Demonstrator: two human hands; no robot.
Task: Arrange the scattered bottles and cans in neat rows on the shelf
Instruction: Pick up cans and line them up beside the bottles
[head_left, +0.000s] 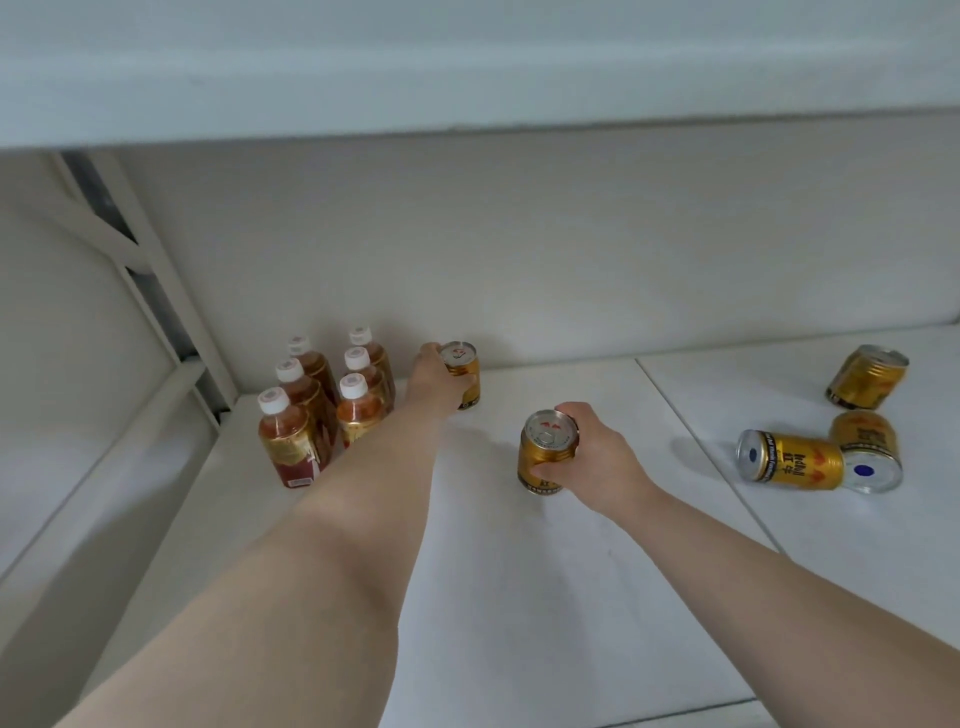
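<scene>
Six bottles (322, 405) stand in two rows in the back left corner of the shelf (519, 597). My left hand (431, 384) grips a gold can (462, 370) just beside them, at the back edge. My right hand (589, 457) grips a second can (543, 457) near the middle. Cans feel hard and slippery, so I hold round the sides. Three tipped cans (795, 460) lie on the right.

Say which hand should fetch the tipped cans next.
Right. The right hand is nearer the three tipped cans on the right of the shelf, though it grips an upright can it must release first. The left hand holds the back can beside the bottles, far left.
</scene>
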